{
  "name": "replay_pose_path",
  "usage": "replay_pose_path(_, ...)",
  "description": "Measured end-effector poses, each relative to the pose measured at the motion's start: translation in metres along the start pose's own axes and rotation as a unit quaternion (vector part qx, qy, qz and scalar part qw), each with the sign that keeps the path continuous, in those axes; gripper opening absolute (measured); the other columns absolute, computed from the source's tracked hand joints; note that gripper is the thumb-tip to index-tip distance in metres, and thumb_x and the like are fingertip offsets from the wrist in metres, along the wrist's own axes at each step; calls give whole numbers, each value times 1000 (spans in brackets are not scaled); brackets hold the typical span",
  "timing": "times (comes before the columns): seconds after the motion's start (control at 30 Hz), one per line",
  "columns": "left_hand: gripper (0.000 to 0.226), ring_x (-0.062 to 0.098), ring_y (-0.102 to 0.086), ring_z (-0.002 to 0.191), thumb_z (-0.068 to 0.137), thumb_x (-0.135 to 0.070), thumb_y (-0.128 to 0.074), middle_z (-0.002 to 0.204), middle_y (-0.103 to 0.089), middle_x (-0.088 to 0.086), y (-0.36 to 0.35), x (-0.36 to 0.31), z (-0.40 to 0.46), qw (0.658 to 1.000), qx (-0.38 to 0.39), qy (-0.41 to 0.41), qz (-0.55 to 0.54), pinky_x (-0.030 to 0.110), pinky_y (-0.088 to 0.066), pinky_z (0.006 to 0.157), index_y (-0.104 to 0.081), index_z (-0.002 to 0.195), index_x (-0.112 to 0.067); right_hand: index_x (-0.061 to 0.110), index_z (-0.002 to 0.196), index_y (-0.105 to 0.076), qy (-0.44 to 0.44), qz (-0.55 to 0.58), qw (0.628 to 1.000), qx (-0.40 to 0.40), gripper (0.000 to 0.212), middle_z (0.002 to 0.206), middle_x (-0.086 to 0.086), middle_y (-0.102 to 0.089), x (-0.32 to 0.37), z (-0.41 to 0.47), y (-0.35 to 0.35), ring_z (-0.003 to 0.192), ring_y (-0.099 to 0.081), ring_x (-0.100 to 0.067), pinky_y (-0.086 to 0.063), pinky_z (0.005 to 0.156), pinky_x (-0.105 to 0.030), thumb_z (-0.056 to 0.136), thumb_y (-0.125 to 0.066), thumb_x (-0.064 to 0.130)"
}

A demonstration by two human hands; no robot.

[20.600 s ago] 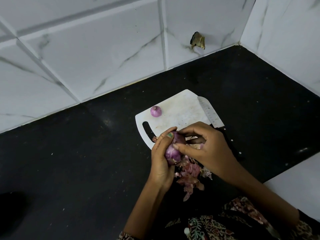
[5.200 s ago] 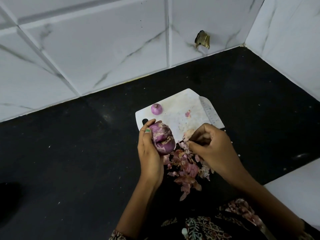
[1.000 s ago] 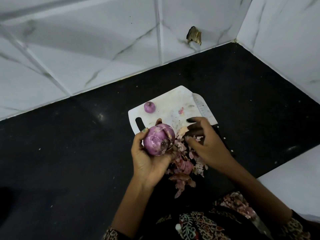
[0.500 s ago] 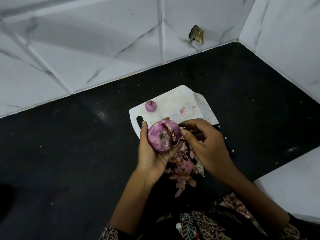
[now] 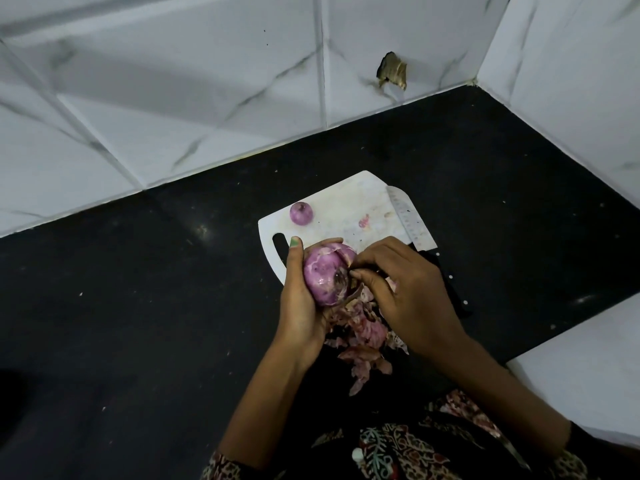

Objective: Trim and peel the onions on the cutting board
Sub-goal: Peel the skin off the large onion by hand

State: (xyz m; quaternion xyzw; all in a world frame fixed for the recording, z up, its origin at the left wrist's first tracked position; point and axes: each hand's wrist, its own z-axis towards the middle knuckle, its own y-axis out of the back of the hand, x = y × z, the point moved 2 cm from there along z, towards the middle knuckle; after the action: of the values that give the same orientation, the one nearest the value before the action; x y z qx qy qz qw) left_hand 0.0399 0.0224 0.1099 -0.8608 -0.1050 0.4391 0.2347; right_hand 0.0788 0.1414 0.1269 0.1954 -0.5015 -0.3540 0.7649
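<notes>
Counter space (image 5: pixel 138 306) is wide open on the left. Left hand (image 5: pixel 301 306) grips the big onion (image 5: pixel 327 273) over the cutting board's (image 5: pixel 346 206) near edge, right hand (image 5: pixel 408 292) pinches its skin. Peels (image 5: pixel 363 334) hide that edge; the knife (image 5: pixel 410 220) handle's mostly covered.

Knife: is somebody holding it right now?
No. The knife lies on the edge of the cutting board, while the left hand holds the big onion and the right hand peels it.

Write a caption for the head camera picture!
Left hand holds a big purple onion while right hand pinches its skin.
</notes>
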Motion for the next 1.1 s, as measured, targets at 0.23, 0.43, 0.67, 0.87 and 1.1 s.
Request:
replay_pose_path(0.23, 56, 21, -71, 88, 94, -56, -39, 97, -74, 11, 1, 3, 0, 999, -29, 22, -17, 41, -54, 87, -70, 100, -10, 11, 94, -55, -31, 0, 997, 70, 16, 91, 8, -47, -2, -3, -4, 77, -45, -6, -37, 64, -15, 92, -42, 20)
replay_pose_path(0.43, 59, 34, -67, 94, 92, -57, -44, 116, -65, 22, 9, 4, 5, 980, -76, 95, -158, 41, -60, 60, -59, 120, -7, 16, 100, -47, -99, 126, 985, 64, 12, 78, 10, -53, -1, -11, 2, 70, -53, -9, -42, 60, -22, 96, -37, 22)
replay_pose_path(0.67, 71, 38, -70, 77, 89, -59, -47, 124, -58, 28, 10, 1, 5, 956, -47, 132, -259, 44, -59, 54, -50, 132, -2, 14, 72, -51, -114, -29, 993, 29, 42, 52, 3, -47, -18, -11, 4, 44, -43, -13, -35, 44, -37, 95, -34, 45)
replay_pose_path(0.87, 67, 34, -71, 70, 89, -58, -48, 111, -63, 26, 8, 2, 4, 963, -63, 119, -235, 41, -59, 52, -53, 127, -3, 18, 112, -59, -113, 31, 991, 69, 28, 102, 6, -61, -19, -13, 0, 96, -56, -8, -49, 81, -33, 87, -51, 8)
replay_pose_path(1.1, 62, 20, -67, 68, 92, -58, -41, 89, -68, 16, 9, 7, 6, 973, -72, 99, -195, 28, -56, 49, -62, 112, -3, 12, 107, -69, 40, -58, 997, 33, 28, 101, -3, -63, -1, -12, -10, 90, -60, -17, -54, 69, -33, 87, -54, 25)
